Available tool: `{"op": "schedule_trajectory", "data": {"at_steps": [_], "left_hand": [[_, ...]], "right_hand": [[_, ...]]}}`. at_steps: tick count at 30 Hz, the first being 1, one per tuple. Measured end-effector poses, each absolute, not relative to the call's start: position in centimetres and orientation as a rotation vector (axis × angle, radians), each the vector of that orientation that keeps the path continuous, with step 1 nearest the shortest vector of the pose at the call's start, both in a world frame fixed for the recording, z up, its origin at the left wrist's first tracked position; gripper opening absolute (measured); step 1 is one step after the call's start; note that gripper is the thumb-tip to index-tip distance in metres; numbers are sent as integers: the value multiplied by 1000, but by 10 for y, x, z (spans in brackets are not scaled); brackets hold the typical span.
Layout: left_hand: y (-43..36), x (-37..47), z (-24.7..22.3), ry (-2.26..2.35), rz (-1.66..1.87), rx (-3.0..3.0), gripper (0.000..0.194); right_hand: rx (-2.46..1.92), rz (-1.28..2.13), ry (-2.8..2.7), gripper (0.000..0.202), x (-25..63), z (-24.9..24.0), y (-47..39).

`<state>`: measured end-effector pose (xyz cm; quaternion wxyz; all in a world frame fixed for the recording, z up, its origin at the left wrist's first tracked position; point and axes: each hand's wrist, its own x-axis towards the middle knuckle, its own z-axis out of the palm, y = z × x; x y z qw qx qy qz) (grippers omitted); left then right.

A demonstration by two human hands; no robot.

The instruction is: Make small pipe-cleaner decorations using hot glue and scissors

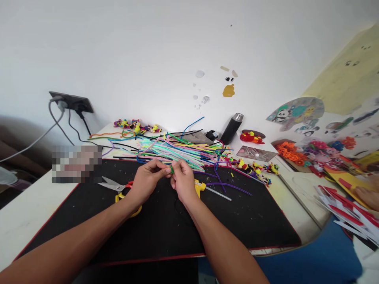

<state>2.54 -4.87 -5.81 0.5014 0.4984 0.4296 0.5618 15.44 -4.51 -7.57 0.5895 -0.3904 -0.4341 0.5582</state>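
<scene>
My left hand and my right hand meet above the black mat, fingertips pinched together. Between them is a small green piece, apparently a bit of pipe cleaner; the fingers hide most of it. Scissors with red and yellow handles lie partly behind my left forearm. A yellow glue gun shows beside my right wrist, a clear glue stick jutting from it. Just beyond my hands lies a heap of many-coloured pipe cleaners. Loose purple pipe cleaners rest on the mat.
Small colourful figures lie at the back left, more at the right. A black flask leans by the wall. Orange pipe-cleaner flowers fill a box. Another person's hand is at the far right. Cables hang from a power strip.
</scene>
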Motion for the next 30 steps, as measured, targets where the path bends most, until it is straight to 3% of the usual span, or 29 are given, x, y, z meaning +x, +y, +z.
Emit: {"op": "schedule_trajectory", "data": {"at_steps": [16, 30], "left_hand": [[-47, 25, -63, 787, 1315, 840, 34], [-45, 20, -60, 860, 1341, 884, 36]], "right_hand": [[-992, 1129, -1200, 39, 160, -67, -50], [-910, 1320, -1112, 38, 163, -68, -46]]}}
